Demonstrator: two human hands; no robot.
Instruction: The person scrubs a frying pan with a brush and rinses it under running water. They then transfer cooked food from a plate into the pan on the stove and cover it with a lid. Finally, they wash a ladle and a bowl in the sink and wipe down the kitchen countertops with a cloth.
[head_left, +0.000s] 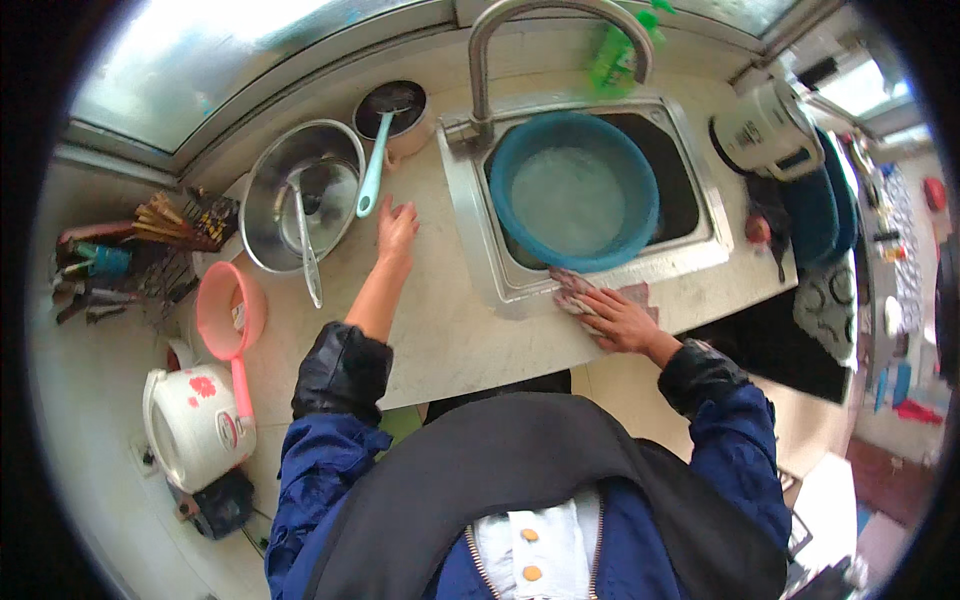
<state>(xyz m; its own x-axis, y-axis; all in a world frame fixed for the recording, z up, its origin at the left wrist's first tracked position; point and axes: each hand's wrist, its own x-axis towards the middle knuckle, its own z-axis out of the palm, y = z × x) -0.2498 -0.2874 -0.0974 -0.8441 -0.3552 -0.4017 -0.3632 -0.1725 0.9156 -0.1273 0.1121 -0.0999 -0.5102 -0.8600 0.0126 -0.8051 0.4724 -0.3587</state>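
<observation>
My right hand (619, 319) presses a crumpled, stained cloth (574, 292) against the counter at the sink's front rim. Part of the cloth lies beneath the palm and is hidden. Over the counter to the left, my left hand (397, 229) holds nothing, its fingers somewhat apart. It is nearest to the turquoise handle (373, 176) of a utensil resting in a small dark-lined pot (364, 124). A blue plastic basin (512, 232) of cloudy water sits in the stainless-steel sink (469, 195). Left of my left hand is a steel bowl (259, 180) with a long-handled spoon (306, 240) leaning in it.
A curved faucet (480, 67) rises behind the sink, near a green bottle (613, 64). An electric kettle (769, 131) stands right. At left are a pink dipper (214, 311), a white rice cooker (199, 427) and a rack with chopsticks (161, 221). The counter's front edge (480, 386) lies before me.
</observation>
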